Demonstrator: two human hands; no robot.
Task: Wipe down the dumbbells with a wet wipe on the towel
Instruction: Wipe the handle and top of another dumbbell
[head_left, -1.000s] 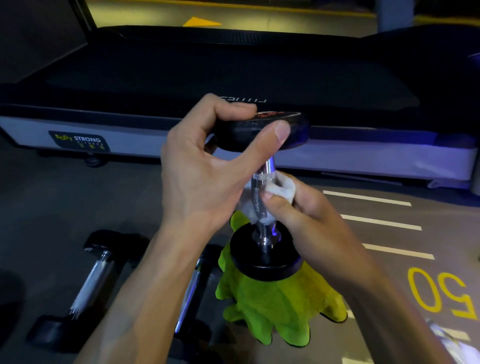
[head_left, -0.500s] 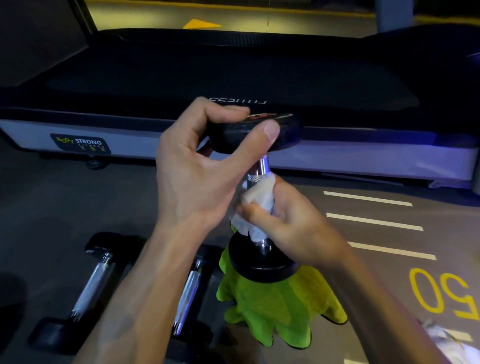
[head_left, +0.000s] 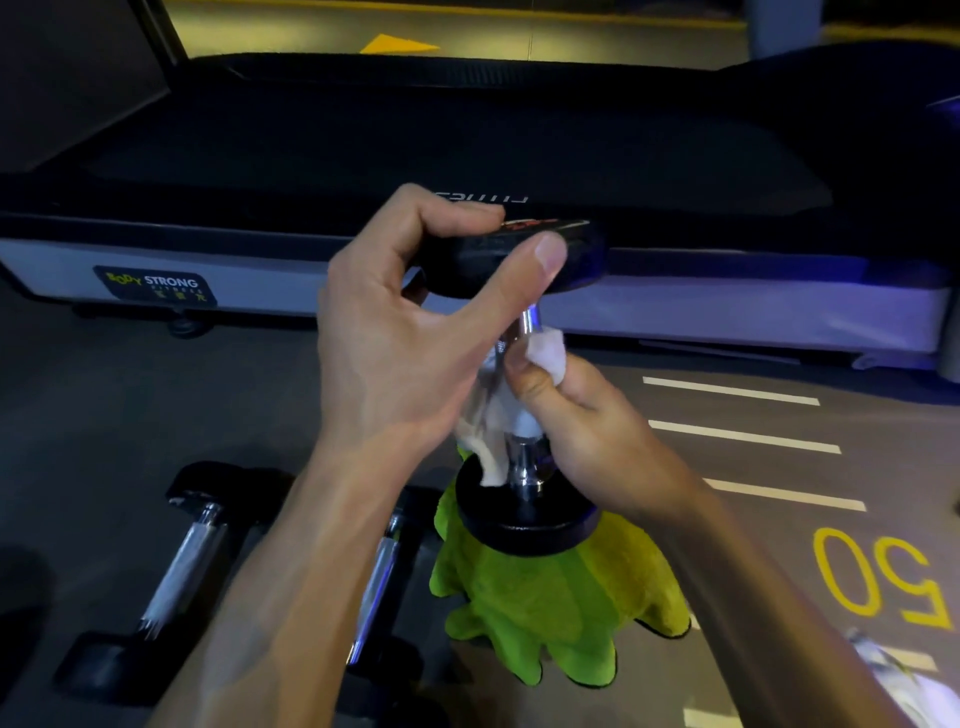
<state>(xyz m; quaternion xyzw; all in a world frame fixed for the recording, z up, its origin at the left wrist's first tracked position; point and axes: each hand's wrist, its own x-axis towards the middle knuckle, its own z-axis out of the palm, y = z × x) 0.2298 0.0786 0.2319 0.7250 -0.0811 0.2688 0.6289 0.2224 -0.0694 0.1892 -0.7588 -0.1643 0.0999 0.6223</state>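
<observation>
A black dumbbell (head_left: 524, 525) with a chrome handle stands upright, its lower head resting on the crumpled green towel (head_left: 550, 603). My left hand (head_left: 415, 338) grips the upper black head from the left, thumb across its front. My right hand (head_left: 587, 431) holds a white wet wipe (head_left: 548, 351) wrapped around the chrome handle, fingers closed around it. Part of the wipe hangs down onto the lower head. Most of the handle is hidden by wipe and fingers.
Two more dumbbells (head_left: 182, 566) (head_left: 382, 587) lie on the dark floor at the lower left, partly behind my left forearm. A treadmill (head_left: 467, 156) spans the back. White lines and a yellow "50" (head_left: 878, 582) mark the floor at right. A white packet (head_left: 904, 680) shows at the bottom right.
My right hand with the wipe has slid along the chrome handle, up and then back down, and turned around it. My left hand keeps the same grip on the top head.
</observation>
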